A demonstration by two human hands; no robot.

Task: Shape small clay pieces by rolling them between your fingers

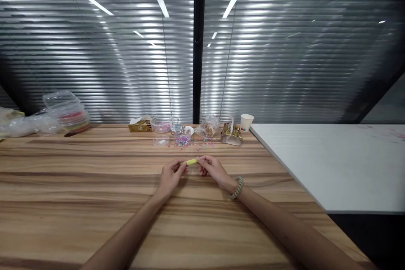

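A short yellow strip is stretched between my two hands, just above the wooden table. My left hand pinches its left end between thumb and fingers. At the other end, my right hand pinches it too, with a beaded bracelet round that wrist. What the strip is made of is too small to tell. Beyond the hands, a clear tub holds many small coloured paper-clip-like pieces, and more loose pieces lie scattered to its right.
A round clear lid, a gold box, another clear container, a crumpled plastic bag, a gold packet and a paper cup line the back. Stacked plastic containers stand far left. A white table adjoins on the right.
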